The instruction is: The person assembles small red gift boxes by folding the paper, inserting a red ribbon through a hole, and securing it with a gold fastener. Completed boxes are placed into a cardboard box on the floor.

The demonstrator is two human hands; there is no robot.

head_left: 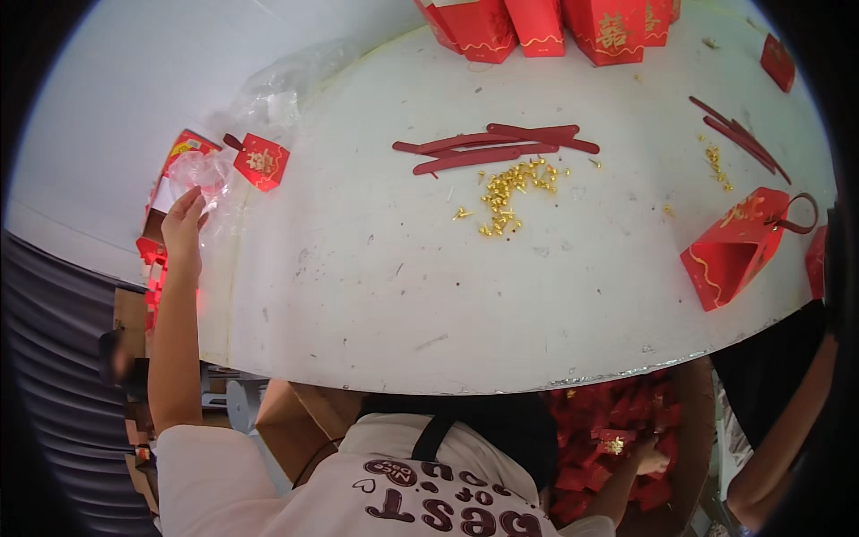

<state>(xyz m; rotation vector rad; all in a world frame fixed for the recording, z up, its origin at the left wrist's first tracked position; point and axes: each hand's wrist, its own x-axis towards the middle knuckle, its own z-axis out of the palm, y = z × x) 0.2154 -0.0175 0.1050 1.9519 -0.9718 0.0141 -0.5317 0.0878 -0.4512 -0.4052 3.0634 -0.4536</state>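
My left hand (185, 217) reaches out over the table's left side with its fingers stretched and apart. It is beside crumpled clear plastic (208, 174) that lies partly over a red packet or box (190, 143). Just right of it rests a small red box with a dark red strap (261, 163). My right hand (651, 458) is below the table edge, inside a carton (693, 430) filled with red boxes. A red box with gold print (615, 442) lies close to its wrist. The right fingers are too small and partly hidden to read.
On the white table (376, 286) lie dark red straps (497, 145) and a pile of gold fasteners (510, 192). Red boxes (573, 31) stand at the back. At right are more straps (738, 134), fasteners (714, 166), a strapped red box (738, 246) and another person's arm (787, 438).
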